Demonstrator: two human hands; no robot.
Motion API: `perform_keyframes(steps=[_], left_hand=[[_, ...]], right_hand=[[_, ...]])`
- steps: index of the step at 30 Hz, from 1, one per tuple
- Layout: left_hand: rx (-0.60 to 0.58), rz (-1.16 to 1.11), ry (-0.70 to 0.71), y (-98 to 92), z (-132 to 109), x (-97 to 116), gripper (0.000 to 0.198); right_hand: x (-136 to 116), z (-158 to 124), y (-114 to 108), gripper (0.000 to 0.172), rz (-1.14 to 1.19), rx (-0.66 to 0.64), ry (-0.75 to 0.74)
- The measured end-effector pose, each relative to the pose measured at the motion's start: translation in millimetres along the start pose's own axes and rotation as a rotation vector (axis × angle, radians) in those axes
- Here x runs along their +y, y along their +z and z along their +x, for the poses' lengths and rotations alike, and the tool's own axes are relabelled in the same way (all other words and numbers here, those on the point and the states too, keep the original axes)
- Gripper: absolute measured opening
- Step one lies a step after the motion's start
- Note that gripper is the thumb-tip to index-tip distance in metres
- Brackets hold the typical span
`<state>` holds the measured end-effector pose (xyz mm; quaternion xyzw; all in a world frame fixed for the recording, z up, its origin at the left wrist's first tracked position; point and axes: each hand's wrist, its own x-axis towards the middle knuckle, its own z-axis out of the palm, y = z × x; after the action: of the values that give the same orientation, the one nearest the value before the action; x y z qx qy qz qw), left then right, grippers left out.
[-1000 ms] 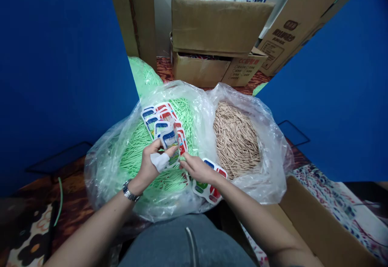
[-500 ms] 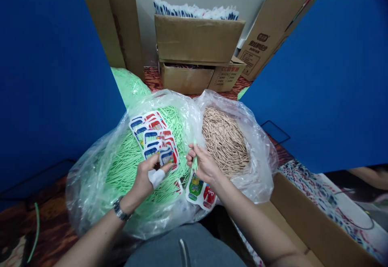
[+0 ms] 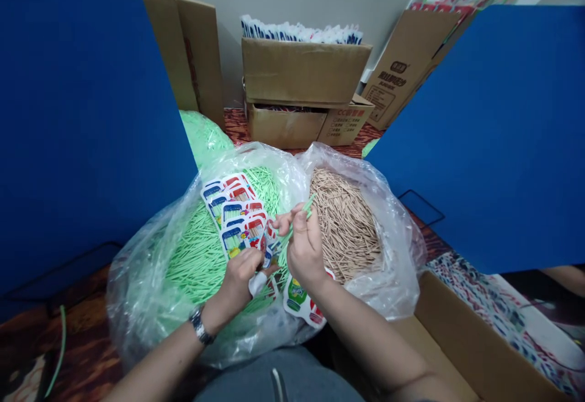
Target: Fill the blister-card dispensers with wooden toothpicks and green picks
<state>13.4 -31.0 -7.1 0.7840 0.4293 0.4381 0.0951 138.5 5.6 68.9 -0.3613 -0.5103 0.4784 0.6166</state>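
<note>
My left hand (image 3: 244,276), thumb wrapped in white tape, is closed on a small printed packet (image 3: 264,254) at the near end of a fanned row of printed packets (image 3: 233,207). The row lies on the green sticks (image 3: 201,250) inside a clear plastic bag (image 3: 150,280). My right hand (image 3: 304,246) is closed in a pinch on a few green sticks (image 3: 307,206), held up between the two bags. Under my right wrist lie more printed packets (image 3: 301,301). A second clear bag (image 3: 397,250) on the right holds tan wooden sticks (image 3: 345,222).
Blue panels (image 3: 82,103) stand on both sides. Cardboard boxes (image 3: 301,73) filled with packets sit at the back. An open cardboard box (image 3: 484,341) lies at the lower right. Another heap of green sticks (image 3: 203,137) sits behind the left bag. My grey-clad lap (image 3: 274,380) is below.
My right hand has picked green sticks from the bag and lifted them higher. My left hand has moved down and nearer, still gripping the packet. The camera has shifted slightly.
</note>
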Motion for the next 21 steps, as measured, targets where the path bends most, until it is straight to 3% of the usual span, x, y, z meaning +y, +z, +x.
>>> perform_keyframes(steps=[7,16,21], left_hand=[[0.0,0.053,0.035,-0.7,-1,-1,0.021],[0.032,-0.076,-0.038,-10.9,6,2,0.011],[0.035,-0.238,-0.18,-10.0,-1,-7,0.009]], right_hand=[[7,-7,-1,0.022,-0.203,-0.007,-0.026],[22,-22,-19,0.021,-0.594,-0.272,-0.276],[17,-16,-35,0.041,-0.585,-0.442,-0.264]])
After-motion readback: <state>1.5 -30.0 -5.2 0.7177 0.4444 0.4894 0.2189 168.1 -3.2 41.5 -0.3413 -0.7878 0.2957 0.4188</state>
